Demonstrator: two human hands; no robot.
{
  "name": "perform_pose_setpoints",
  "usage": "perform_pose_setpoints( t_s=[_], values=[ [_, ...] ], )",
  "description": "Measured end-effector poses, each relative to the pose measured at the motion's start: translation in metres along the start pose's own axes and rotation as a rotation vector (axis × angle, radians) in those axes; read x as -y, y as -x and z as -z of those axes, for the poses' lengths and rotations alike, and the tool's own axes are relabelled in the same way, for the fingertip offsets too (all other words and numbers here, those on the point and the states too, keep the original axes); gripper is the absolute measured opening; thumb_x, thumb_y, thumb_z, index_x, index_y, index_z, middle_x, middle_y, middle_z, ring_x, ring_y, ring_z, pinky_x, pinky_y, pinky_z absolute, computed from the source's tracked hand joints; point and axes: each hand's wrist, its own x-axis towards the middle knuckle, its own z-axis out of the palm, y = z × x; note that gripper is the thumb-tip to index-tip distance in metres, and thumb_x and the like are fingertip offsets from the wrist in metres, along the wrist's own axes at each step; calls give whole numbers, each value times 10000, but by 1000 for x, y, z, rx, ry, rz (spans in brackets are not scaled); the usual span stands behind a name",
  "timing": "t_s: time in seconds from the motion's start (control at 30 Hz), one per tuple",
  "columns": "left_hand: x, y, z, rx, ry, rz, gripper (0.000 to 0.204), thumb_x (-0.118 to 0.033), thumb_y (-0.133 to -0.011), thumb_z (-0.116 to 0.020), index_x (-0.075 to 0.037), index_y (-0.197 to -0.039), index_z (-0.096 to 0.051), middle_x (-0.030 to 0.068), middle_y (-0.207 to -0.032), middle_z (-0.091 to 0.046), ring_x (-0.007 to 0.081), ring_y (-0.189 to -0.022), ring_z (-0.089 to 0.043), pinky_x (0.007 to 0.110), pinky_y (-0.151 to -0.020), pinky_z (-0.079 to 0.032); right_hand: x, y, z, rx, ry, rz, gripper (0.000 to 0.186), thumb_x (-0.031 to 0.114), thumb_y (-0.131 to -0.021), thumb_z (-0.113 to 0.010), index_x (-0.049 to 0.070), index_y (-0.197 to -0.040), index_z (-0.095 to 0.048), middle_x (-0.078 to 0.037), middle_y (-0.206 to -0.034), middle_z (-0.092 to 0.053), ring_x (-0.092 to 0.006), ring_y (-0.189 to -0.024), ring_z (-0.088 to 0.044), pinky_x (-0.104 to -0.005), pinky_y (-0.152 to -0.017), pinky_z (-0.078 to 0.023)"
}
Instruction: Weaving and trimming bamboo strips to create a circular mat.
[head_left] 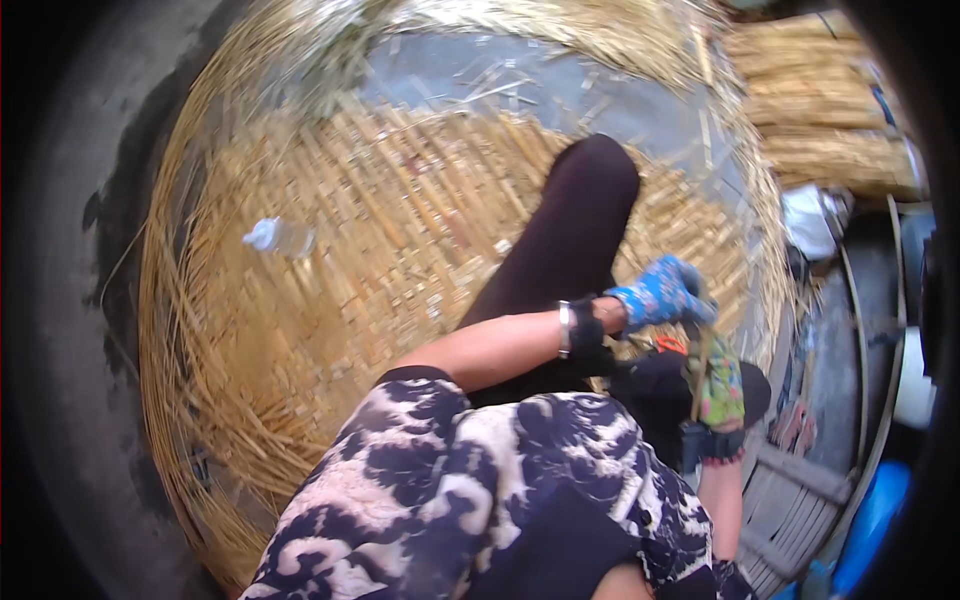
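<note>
A thin, pale, dry reed stalk (698,375) stands upright, gripped by the green-gloved right hand (718,385); the blue-gloved left hand (660,293) curls closed at its top.

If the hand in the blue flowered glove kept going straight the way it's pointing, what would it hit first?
The left hand points rightward. Just ahead lies the loose fringe of the woven straw mat, so it would probably meet those straw ends first. Depth is unclear, and the hand may pass above them.
</note>
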Motion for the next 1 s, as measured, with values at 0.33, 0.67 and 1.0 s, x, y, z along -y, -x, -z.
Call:
perform_pose_setpoints(
  t_s=[0.33, 0.67, 1.0],
  values=[
    [7, -5, -7, -104, -38, 216, 184, -151, -705, -649, 3, -698, -548, 87, -562, -556, 133, -447, -517, 251, -384, -408, -12, -29, 21, 373, 216, 407, 359, 234, -851, -408, -70, -1015, -508, -163, -935, -566, -187, -846, -552, -247, -699, -467],
    [24, -11, -18, -64, -17, 196, 109, -92, -714, -634, -17, -767, -576, 23, -617, -555, 72, -503, -491, 183, -465, -391, -6, -9, 10, 52, 536, 375, 232, 104, -754, -583, -55, -920, -552, -106, -798, -590, -140, -693, -575, -240, -599, -468],
    [16, -78, -31, -93, -75, 14, 155, -61, -716, -613, -10, -862, -608, 54, -742, -603, 124, -667, -556, 220, -574, -440, 36, 12, 43, 70, 280, 98, 286, 135, -778, -556, -40, -1003, -529, -154, -871, -592, -175, -704, -596, -242, -557, -504]
  ],
)
